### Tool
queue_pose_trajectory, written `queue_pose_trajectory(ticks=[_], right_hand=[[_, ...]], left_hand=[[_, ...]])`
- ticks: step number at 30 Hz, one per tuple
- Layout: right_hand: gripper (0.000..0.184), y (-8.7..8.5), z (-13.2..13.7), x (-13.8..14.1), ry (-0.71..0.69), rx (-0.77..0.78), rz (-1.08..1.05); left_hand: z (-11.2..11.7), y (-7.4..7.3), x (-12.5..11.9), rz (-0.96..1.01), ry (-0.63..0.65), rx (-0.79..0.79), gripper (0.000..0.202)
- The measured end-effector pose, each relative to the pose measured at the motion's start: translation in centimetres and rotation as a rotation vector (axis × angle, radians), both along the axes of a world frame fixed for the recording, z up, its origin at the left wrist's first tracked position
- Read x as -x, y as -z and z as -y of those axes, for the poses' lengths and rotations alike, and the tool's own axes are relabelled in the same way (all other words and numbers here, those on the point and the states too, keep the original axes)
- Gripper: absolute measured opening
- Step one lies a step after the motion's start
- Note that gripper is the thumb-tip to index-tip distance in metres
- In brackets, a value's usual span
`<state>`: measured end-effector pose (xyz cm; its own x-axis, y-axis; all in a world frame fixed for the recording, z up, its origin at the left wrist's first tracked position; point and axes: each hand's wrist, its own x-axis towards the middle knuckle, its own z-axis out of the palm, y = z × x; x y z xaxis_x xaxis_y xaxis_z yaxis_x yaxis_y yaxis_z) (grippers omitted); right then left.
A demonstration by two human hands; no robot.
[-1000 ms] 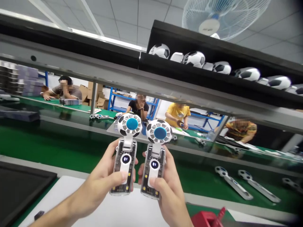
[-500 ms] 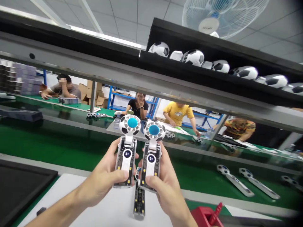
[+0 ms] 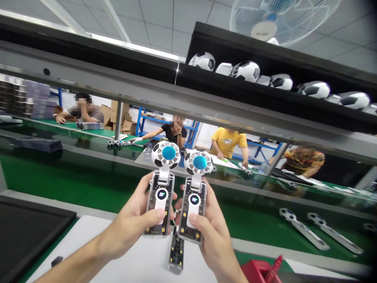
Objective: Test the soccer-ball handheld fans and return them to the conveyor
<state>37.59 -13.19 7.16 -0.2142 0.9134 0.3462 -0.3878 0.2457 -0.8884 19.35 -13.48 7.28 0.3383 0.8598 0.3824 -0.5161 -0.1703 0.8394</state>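
My left hand (image 3: 134, 224) grips a handheld fan (image 3: 161, 196) with a clear body, a lit round display and a football-patterned head with a blue centre; the thumb presses its white button. My right hand (image 3: 210, 232) holds a second, matching fan (image 3: 193, 204) beside it, thumb on its button as well. Both fans stand upright, side by side, above the white work mat (image 3: 129, 263). A third fan body (image 3: 176, 251) lies on the mat just below them.
A green conveyor belt (image 3: 73, 184) runs across in front, with two more fans (image 3: 304, 232) lying on it at the right. Several people sit at the far side. A black tray (image 3: 23, 232) sits at left, a red box (image 3: 259, 271) at bottom right. Football-patterned parts line the overhead shelf (image 3: 265, 78).
The displays on both fans changed from 01 to another reading. Both hands and fans shifted slightly right and lower in view. The third fan body came into view beneath them.
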Motion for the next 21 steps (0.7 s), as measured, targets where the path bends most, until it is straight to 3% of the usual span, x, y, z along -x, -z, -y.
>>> queue_pose_trajectory(ticks=[17,19,21], right_hand=[[0.076,-0.43,0.16,0.12,0.01,0.003,-0.014],[0.069,-0.52,0.2,0.27,0.044,0.01,-0.027],[0.05,-0.59,0.21,0.42,0.079,0.017,-0.007]], left_hand=[[0.33,-0.16,-0.08,0.05,0.03,0.001,0.061],[0.46,-0.29,-0.11,0.044,0.014,0.011,0.062],[0.5,-0.47,-0.18,0.027,-0.01,0.04,0.054]])
